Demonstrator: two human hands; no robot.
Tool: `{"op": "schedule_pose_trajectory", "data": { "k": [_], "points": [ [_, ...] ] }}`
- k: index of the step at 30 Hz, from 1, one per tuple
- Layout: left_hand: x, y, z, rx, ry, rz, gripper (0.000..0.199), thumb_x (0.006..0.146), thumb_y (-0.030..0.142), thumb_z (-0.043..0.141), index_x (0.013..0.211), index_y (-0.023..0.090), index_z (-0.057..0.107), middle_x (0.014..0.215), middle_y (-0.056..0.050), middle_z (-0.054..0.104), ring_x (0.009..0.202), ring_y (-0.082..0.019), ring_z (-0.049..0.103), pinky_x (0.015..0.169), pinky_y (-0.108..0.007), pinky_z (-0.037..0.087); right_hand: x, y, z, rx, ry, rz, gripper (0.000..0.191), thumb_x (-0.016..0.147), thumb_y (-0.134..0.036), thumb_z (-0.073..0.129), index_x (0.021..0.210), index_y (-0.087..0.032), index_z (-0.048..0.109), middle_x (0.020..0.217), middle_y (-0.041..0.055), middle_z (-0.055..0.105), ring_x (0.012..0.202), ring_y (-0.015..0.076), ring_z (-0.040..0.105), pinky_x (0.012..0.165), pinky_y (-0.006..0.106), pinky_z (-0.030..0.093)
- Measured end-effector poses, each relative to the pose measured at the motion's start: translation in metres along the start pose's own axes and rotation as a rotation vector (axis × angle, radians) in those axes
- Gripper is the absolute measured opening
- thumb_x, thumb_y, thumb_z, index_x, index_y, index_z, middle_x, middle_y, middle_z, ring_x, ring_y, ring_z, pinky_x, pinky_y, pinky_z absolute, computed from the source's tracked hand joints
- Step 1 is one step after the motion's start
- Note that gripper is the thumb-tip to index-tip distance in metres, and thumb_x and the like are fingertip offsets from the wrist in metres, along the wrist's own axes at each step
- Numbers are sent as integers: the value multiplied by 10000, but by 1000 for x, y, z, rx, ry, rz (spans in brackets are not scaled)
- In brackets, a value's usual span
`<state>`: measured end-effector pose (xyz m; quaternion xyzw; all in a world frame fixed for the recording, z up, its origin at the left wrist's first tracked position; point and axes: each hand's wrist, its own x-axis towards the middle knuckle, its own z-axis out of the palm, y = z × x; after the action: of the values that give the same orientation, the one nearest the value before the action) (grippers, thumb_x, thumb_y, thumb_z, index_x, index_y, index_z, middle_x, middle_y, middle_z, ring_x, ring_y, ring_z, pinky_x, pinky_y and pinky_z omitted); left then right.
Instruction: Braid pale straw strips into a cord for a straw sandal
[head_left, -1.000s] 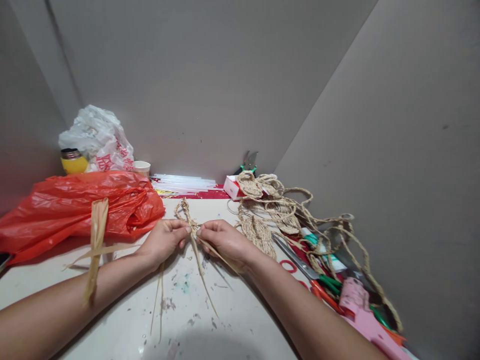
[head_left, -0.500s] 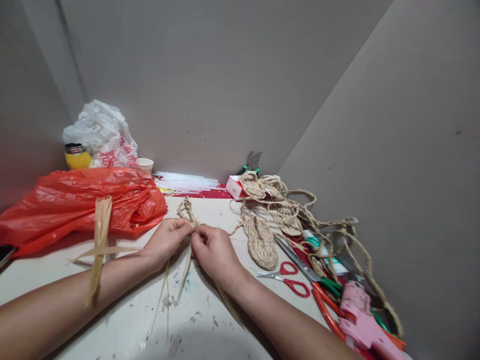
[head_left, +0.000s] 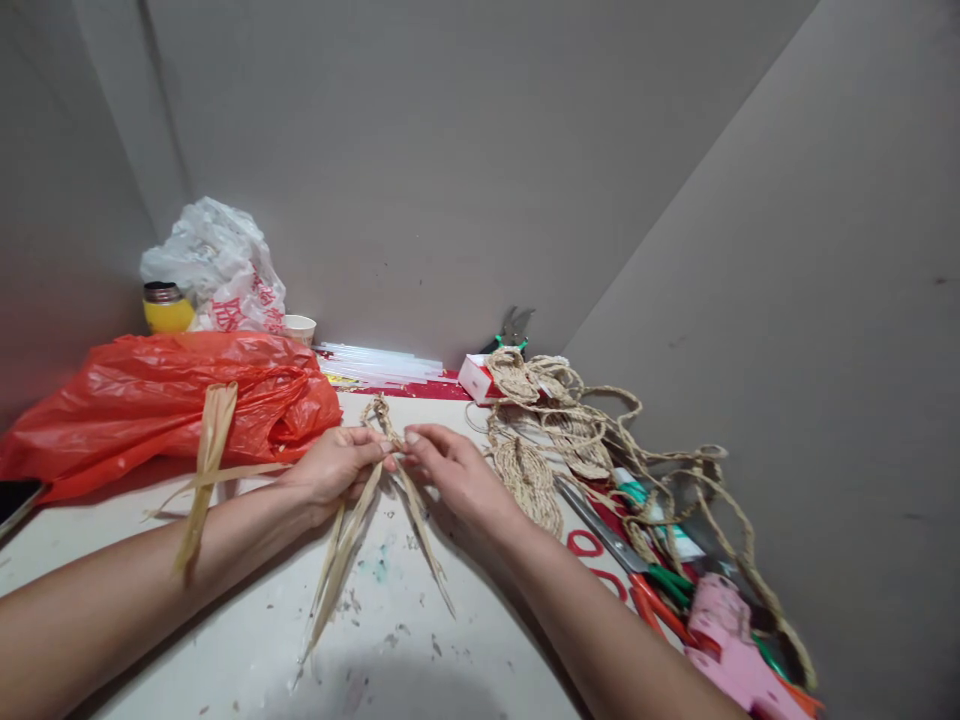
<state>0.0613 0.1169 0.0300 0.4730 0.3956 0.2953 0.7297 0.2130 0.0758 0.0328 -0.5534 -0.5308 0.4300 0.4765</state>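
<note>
My left hand [head_left: 341, 465] pinches a braided raffia cord [head_left: 381, 412], whose looped part lies on the table beyond my fingers. Loose, flat raffia strands [head_left: 346, 560] hang from the braid toward me, one group under the left hand and another strand [head_left: 425, 545] between the hands. At the braid's right side is my right hand [head_left: 454, 475], its thumb and index fingertips closed together at the cord. Exactly what they grip is partly hidden. A wide raffia strip [head_left: 212, 440] lies across my left forearm.
A red plastic bag [head_left: 165, 400] lies left. Behind are a yellow jar [head_left: 168, 312], a white bag [head_left: 217, 260], a cup [head_left: 300, 329] and glue sticks [head_left: 379, 364]. Right are woven soles [head_left: 529, 485], scissors [head_left: 600, 525], a pink glue gun [head_left: 724, 640] and pliers [head_left: 514, 328].
My right hand has shifted slightly right and its fingers have loosened a little. The raffia strands now spread into two groups. The view has shifted slightly.
</note>
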Motion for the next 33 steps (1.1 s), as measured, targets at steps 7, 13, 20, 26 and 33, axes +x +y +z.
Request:
{"op": "schedule_pose_trajectory", "data": {
  "k": [7,13,20,26,33],
  "points": [
    [1,-5,1,37,1,-6,241,668,348,683,660,141,560,479,29,538,339,-19,274,371,-181,106,0,3,9,315,-357,382,313,791,-456,576,702,-167,498,476,-103,316,363,24,148,314,146,86],
    [1,-9,0,89,-37,73,192,719,309,625,637,143,575,611,-9,622,496,-76,489,489,-179,335,4,9,1,264,-406,427,343,792,-515,556,721,-187,490,465,-120,246,368,35,99,310,154,63],
    [-1,-2,2,112,-94,94,99,705,211,567,693,140,635,660,-26,653,600,-112,558,628,-215,410,4,9,0,386,-395,483,289,789,-426,575,685,-168,497,453,-117,277,349,20,104,313,153,58],
    [5,1,-11,472,-58,214,188,691,181,536,765,198,708,754,-7,701,751,-165,609,735,-235,433,2,13,7,327,-263,474,261,768,-356,579,612,-158,509,380,-113,309,304,17,143,294,155,86],
    [-6,8,-6,469,-158,17,136,723,259,518,691,169,615,425,44,492,323,-87,374,363,-196,299,-2,14,16,276,-148,397,176,726,-254,544,594,-140,565,337,-110,306,277,22,158,277,172,98]
  ]
}}
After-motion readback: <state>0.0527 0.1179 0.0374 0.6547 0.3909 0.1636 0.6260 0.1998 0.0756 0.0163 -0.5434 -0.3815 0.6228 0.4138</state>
